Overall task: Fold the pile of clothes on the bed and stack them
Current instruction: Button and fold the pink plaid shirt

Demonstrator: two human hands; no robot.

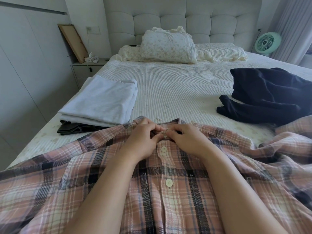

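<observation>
At the near edge of the bed [168, 85], a pink plaid shirt [118, 191] lies spread face up, likely so its front can be closed before folding. The left hand [143, 137] and right hand [187, 139] meet at its collar, fingertips pinching the top button [165, 133] and placket; 2 buttons below look fastened. Left of the shirt sits a folded stack [101, 102]; to its right, unfolded dark clothes [270, 97] wait.

Pink plaid shirt [168, 191]: spread front-up, collar away from wearer, two lower buttons fastened, placket pinched at top button; white folded garment [103, 100]: left of grip, stacked on dark grey folded piece [72, 128]; navy garments [270, 97]: crumpled, unfolded, right of grip.
</observation>
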